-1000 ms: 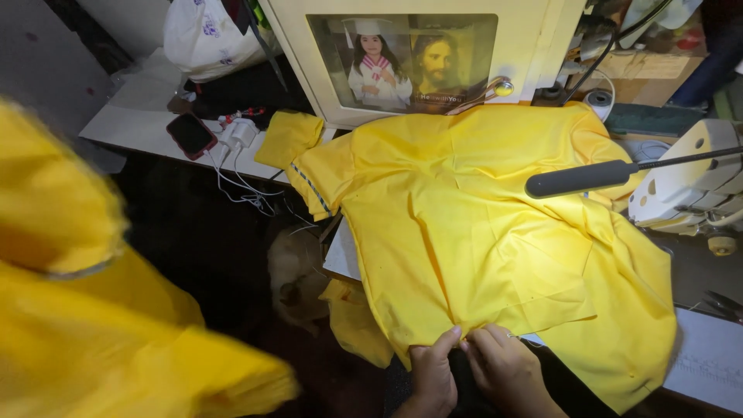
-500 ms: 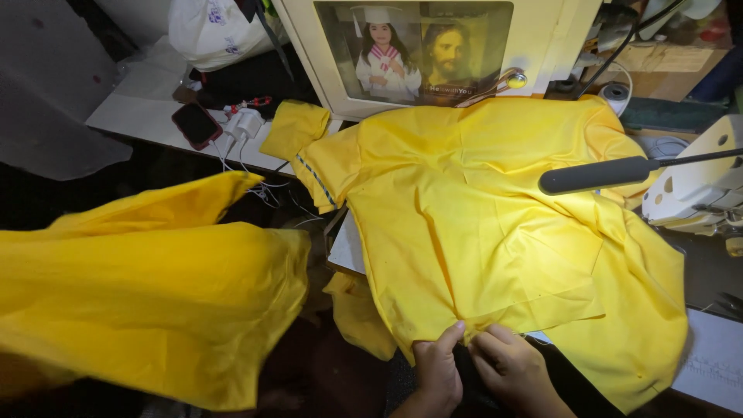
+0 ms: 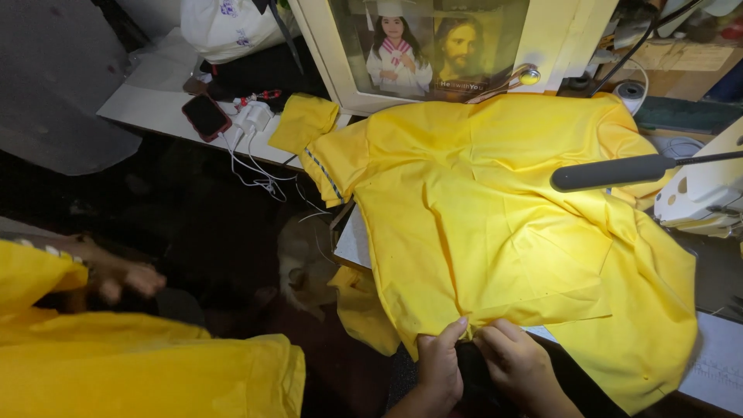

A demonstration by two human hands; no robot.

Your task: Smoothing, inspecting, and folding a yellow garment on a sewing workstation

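Pinching the near hem of a bright yellow short-sleeved cotton shirt (image 3: 495,224), the left hand (image 3: 439,362) and the right hand (image 3: 520,362) sit side by side at six o'clock in the head view. Each hand closes thumb against fingers on the folded fabric edge, likely to keep the hem taut and aligned.

That shirt lies spread flat over a pale work table (image 3: 720,371), collar end toward twelve o'clock, one sleeve with a striped cuff hanging off toward ten o'clock; laid out this way, the whole front stays smooth and in reach.

At three o'clock stands a white sewing machine (image 3: 700,193), and a dark tubular lamp arm (image 3: 611,172) reaches over the cloth, apparently to light the working area. At twelve o'clock a cream-framed picture (image 3: 433,46) leans behind the shirt. Toward eleven o'clock a dark phone in a red case (image 3: 206,116) rests on a white shelf (image 3: 147,101) beside white chargers with trailing cables (image 3: 255,155).

At eight o'clock another person's hand (image 3: 116,275), blurred, is beside a second heap of yellow fabric (image 3: 147,364) that fills the lower left corner, well apart from the shirt on the table. Whether that hand grips it cannot be told.
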